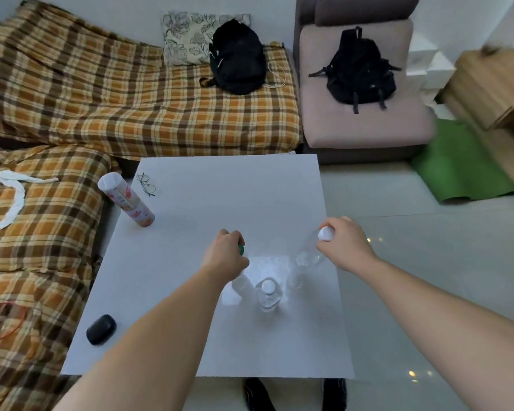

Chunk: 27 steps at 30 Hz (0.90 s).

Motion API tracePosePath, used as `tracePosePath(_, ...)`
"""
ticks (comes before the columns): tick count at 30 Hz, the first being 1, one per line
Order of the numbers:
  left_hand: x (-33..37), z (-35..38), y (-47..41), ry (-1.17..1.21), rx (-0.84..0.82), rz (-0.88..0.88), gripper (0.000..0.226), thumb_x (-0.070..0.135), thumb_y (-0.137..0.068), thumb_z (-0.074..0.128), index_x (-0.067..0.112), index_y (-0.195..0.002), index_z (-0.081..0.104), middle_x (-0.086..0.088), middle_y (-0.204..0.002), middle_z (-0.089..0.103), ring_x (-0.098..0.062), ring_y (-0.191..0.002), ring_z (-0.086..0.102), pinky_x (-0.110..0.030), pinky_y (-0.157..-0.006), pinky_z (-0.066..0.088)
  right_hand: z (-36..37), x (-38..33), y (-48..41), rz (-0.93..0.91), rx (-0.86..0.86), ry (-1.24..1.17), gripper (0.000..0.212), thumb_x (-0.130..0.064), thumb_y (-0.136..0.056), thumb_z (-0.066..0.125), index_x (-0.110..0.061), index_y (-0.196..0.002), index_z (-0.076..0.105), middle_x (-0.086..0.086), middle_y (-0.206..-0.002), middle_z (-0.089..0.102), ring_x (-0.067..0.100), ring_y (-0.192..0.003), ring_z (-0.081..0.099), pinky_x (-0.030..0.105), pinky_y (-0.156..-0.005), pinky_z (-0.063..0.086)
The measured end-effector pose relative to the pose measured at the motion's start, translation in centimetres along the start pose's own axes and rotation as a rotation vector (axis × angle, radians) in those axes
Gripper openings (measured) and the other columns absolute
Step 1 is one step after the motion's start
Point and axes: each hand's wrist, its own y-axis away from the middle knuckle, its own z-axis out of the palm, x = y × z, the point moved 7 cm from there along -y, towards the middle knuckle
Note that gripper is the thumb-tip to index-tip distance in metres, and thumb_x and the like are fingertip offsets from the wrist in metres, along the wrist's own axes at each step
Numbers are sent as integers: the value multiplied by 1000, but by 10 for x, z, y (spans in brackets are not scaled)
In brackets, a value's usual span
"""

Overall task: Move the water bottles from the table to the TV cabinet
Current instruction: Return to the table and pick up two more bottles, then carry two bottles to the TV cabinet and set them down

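Three clear water bottles are over the white table [190,336]. My left hand [224,252] is closed around the top of a green-capped bottle [240,284], whose cap peeks out beside my fingers. My right hand [343,243] grips the neck of a white-capped bottle [307,259], which leans toward the table's right edge. Between them a third bottle [268,296] with a white cap stands upright and untouched. The TV cabinet is not in view.
On the table stand a tall flowered canister [126,200], a pair of glasses [146,183] and a black case [101,329]. A plaid sofa [72,114] wraps the left and back, with black backpacks [238,56] on it and on the pink chair [359,69]. Pale floor and a green mat [463,164] lie to the right.
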Motion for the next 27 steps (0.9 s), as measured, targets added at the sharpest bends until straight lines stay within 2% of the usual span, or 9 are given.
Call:
tracePosePath(5, 30, 1, -3, -9, 13, 113, 30, 1, -73, 53, 13, -100, 56, -5, -105, 45, -26, -73, 53, -28, -58, 42, -38, 18, 17, 45, 112, -33, 18, -10, -71, 60, -16, -88, 64, 3, -93, 54, 20, -81, 49, 27, -58, 34)
tracePosePath(11, 101, -14, 9, 14, 28, 295, 28, 13, -71, 62, 18, -99, 58, -1, -98, 46, -23, -81, 53, -30, -68, 45, -87, 43, 41, 82, 209, -36, 17, -8, -72, 61, -14, -88, 65, 7, -95, 60, 23, -88, 51, 29, -68, 40)
tracePosePath(16, 163, -11, 36, -23, 44, 409, 27, 15, -71, 63, 21, -97, 61, 1, -95, 49, -20, -84, 50, -26, -68, 37, -139, 77, 65, 124, 274, -93, 16, -11, -71, 63, -14, -86, 66, 8, -94, 65, 24, -85, 54, 26, -66, 36)
tracePosePath(19, 204, 1, 54, -50, 40, 457, 30, 14, -72, 62, 21, -101, 62, -1, -100, 51, -19, -85, 49, -26, -71, 39, -169, 101, 85, 132, 324, -135, 14, -11, -71, 63, -13, -85, 65, 6, -89, 65, 25, -84, 55, 28, -61, 35)
tracePosePath(23, 263, 29, 87, -82, 20, 526, 33, 14, -71, 61, 21, -103, 63, 0, -98, 51, -19, -87, 50, -27, -71, 41, -210, 140, 122, 150, 370, -136, 14, -14, -70, 65, -14, -84, 67, 0, -78, 62, 25, -78, 54, 26, -53, 36)
tracePosePath(27, 321, 71, 123, -144, -46, 593, 34, 14, -71, 62, 20, -104, 63, -1, -100, 52, -20, -90, 52, -27, -75, 43, -252, 192, 165, 202, 408, -148, 13, -14, -70, 65, -11, -82, 66, 5, -79, 64, 25, -75, 55, 28, -57, 38)
